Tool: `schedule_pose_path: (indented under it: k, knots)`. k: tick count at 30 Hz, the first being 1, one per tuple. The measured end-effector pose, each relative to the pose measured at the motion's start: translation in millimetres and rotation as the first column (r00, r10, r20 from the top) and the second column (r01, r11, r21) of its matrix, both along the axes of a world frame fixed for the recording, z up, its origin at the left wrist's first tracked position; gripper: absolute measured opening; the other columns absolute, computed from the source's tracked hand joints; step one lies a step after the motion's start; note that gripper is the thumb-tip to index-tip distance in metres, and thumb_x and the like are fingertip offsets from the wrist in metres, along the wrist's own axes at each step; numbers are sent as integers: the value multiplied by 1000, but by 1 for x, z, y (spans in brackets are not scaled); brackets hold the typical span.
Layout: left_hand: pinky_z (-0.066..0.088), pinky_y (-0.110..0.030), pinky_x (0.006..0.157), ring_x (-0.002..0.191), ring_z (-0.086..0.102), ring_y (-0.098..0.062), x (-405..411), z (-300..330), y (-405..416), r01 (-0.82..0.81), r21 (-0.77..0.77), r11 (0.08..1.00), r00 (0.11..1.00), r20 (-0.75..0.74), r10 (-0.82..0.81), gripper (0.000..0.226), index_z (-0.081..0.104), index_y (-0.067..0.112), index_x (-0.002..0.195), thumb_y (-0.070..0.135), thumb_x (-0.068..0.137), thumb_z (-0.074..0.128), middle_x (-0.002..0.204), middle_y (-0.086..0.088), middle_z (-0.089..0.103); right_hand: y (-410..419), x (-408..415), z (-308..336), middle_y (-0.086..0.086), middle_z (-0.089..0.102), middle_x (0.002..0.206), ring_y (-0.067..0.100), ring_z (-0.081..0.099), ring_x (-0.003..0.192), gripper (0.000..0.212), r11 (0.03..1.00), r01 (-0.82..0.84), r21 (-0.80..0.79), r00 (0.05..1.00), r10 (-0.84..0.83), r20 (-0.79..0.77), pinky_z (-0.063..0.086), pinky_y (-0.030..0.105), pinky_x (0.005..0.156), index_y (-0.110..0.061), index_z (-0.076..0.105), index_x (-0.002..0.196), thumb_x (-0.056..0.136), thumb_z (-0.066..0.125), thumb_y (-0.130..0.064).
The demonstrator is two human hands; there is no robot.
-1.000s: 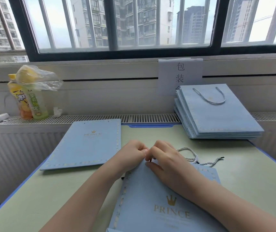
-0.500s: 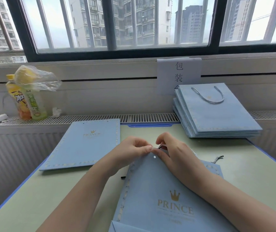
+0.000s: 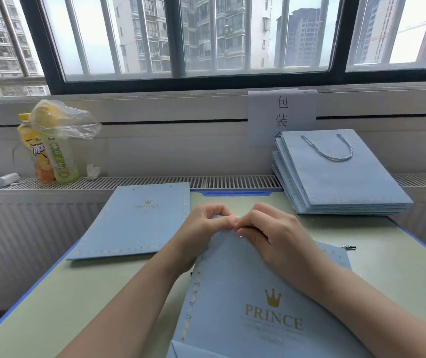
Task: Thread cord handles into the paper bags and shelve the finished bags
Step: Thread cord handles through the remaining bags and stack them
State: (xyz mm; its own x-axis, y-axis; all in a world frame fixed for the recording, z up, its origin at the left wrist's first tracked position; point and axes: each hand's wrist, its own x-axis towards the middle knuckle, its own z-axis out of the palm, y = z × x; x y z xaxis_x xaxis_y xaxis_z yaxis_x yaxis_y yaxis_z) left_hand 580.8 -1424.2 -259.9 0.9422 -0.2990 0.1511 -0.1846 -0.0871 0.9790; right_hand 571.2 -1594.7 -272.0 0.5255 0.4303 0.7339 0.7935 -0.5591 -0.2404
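- A light-blue paper bag (image 3: 253,301) printed with a gold crown and "PRINCE" is laid flat on the pale green worktop (image 3: 64,293), its top edge pointed away from the person.
- The top edge of this bag is pinched by the left hand (image 3: 204,228), with thumb and fingers curled round it.
- The same edge is pinched just beside it by the right hand (image 3: 271,233); the fingertips of both hands are nearly touching.
- Whether the cord is held between the fingers cannot be told, as that spot is hidden by the hands.
- A dark cord tip (image 3: 348,246) is seen on the worktop just past the bag's right corner, apart from both hands.
- A second flat bag (image 3: 134,223), with no handle seen, is laid to the left, its far end reaching onto the radiator grille (image 3: 232,181).
- A stack of finished bags (image 3: 336,182) is placed at the right, partly on the grille; a grey twisted cord handle (image 3: 328,151) is shown on the top bag.
- A paper sign (image 3: 281,112) with written characters is fixed to the wall behind the stack.
- Two drink bottles (image 3: 49,156) are stood at the left on the grille, with a clear plastic bag (image 3: 64,120) draped over their tops.
- A white charger (image 3: 8,179) is laid on the grille left of the bottles.
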Motion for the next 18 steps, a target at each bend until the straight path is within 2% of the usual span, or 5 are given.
schedule_pose_path:
  k: [3, 5, 8, 11, 18]
  knots:
    - [41, -21, 50, 53, 50, -15, 4, 0, 2, -77, 4, 997, 997, -19, 77, 19, 55, 7, 70, 19, 77, 68, 63, -4, 53, 0, 3, -3, -2, 59, 83, 4, 51, 71, 18, 1000, -7, -20, 1000, 6, -30, 42, 15, 66, -9, 68, 97, 90, 51, -11]
    - [39, -23, 51, 53, 47, -16, 6, 0, 4, -135, -10, 991, 990, -34, 134, 20, 53, 8, 70, 17, 79, 68, 62, -4, 50, -2, 3, -3, -4, 62, 80, 1, 50, 69, 17, 1000, 5, -3, 999, -5, -45, 42, 14, 65, -9, 67, 96, 86, 54, -5]
    - [39, -23, 50, 52, 47, -16, 8, 0, 4, -165, -12, 986, 986, -40, 165, 23, 52, 9, 67, 9, 88, 61, 61, -4, 50, -3, 1, 0, -4, 64, 76, 7, 54, 65, 8, 999, 21, 29, 998, -19, -53, 44, 23, 62, -8, 63, 89, 85, 57, -12]
    - [40, -23, 51, 52, 48, -15, 6, 1, 3, -152, 14, 988, 988, -29, 153, 24, 51, 10, 67, 10, 89, 59, 61, -3, 51, -3, 1, -1, -2, 62, 77, 13, 54, 65, 6, 998, 62, -3, 998, -62, 12, 43, 27, 60, -8, 62, 85, 86, 58, -13]
    - [38, -19, 51, 51, 45, -10, 3, 2, -4, -122, 84, 989, 992, 34, 120, 29, 48, 13, 62, 7, 89, 58, 57, 4, 48, 5, -5, 0, 0, 57, 77, 16, 50, 63, 7, 996, 77, -44, 995, -74, 61, 40, 27, 58, -7, 62, 85, 87, 57, -10]
